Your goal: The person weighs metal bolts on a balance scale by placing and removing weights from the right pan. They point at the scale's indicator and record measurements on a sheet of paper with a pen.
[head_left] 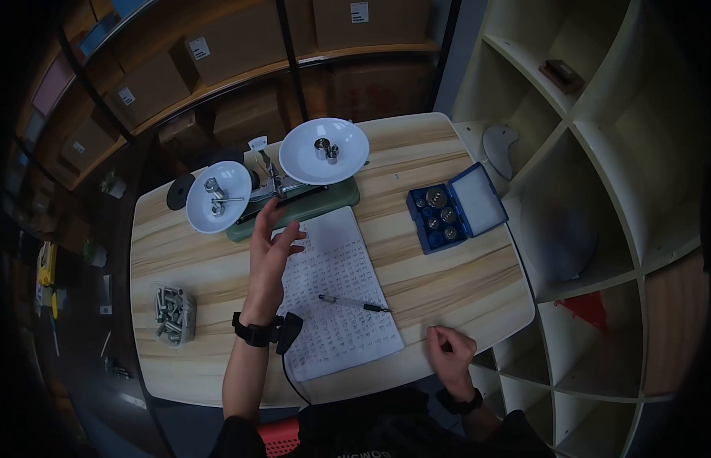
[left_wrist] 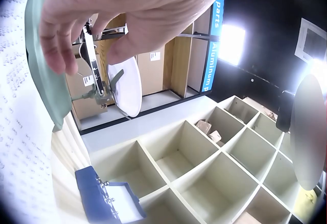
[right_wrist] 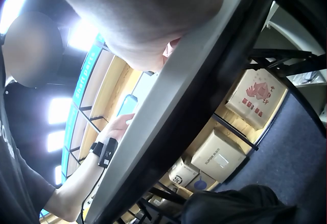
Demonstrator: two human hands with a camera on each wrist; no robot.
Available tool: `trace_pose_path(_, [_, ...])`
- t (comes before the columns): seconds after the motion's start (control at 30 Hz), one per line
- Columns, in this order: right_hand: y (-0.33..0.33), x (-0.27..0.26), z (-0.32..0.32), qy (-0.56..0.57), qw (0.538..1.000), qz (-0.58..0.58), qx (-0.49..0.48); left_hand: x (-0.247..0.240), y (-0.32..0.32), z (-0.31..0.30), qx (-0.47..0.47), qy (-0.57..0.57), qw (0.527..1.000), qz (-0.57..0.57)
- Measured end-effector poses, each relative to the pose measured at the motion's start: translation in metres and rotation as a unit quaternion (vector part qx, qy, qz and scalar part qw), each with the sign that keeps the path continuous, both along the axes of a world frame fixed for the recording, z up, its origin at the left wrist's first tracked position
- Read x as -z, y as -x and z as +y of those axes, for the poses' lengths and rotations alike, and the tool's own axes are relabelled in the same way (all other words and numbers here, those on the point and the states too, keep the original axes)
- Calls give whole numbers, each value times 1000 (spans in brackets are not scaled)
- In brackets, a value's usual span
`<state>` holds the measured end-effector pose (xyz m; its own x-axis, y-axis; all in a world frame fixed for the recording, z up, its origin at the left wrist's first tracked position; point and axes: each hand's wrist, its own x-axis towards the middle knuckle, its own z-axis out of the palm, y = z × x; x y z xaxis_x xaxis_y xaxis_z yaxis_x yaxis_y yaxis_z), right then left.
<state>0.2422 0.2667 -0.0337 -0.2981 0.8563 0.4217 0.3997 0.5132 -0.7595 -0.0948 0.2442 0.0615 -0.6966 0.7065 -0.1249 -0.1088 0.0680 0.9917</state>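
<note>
1. Standing near the left side of the desk point(head_left: 478, 282), a clear tub point(head_left: 190, 317) is heaped with bolts point(head_left: 171, 311); a sweeping forearm could tip it and scatter them.
2. Farther back, the left dish point(head_left: 235, 182) of the scale carries loose metal pieces point(head_left: 213, 185). A jolt might roll one over the rim.
3. The left hand point(head_left: 267, 263) reaches toward the middle of the green scale point(head_left: 325, 201), fingers apart and loosely bent, holding nothing. Whether a fingertip touches it cannot be told; brushing the balance arm would probably upset the reading.
4. Beside that wrist lies a sheet point(head_left: 325, 347) of handwriting, a pen point(head_left: 355, 303) across it. The wrist's cord point(head_left: 296, 388) could catch the paper, and the pen could roll.
5. Behind the sheet, the right dish point(head_left: 300, 158) bears small metal weights point(head_left: 323, 148), close together; a bump could topple them.
6. At the near edge, the right hand point(head_left: 452, 357) rests loosely curled, with nothing visible in it.
7. Beyond it sits an open blue box point(head_left: 420, 229) of weights; a careless elbow could spill it.
</note>
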Motion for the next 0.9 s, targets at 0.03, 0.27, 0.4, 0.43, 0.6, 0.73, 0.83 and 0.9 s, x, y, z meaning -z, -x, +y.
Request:
trace_pose_path(0.03, [0,0,0,1,1000,2,0,1,1,-1,0,0,1000,0])
trace_pose_path(0.27, [1,-1,0,-3,1000,-4,0,3,7,-11,-23,-4,1000,1])
trace_pose_path(0.4, [0,3,0,3,1000,-4,0,8,11,-18,-41,-19,999,0])
trace_pose_path(0.43, [-1,5,0,0,1000,-2,-1,8,12,-19,-40,-20,999,0])
trace_pose_path(0.6, [1,2,-1,3,1000,-6,-4,2,11,-14,-8,-4,1000,-6])
trace_pose_path(0.73, [-1,7,-1,2,1000,-7,1,4,10,-10,-5,-9,1000,-18])
trace_pose_path(0.83, [0,7,-1,1,1000,-10,7,5,10,-13,-11,-10,1000,-11])
trace_pose_path(0.9, [1,7,-1,0,1000,-8,5,3,11,-16,-19,-8,1000,-12])
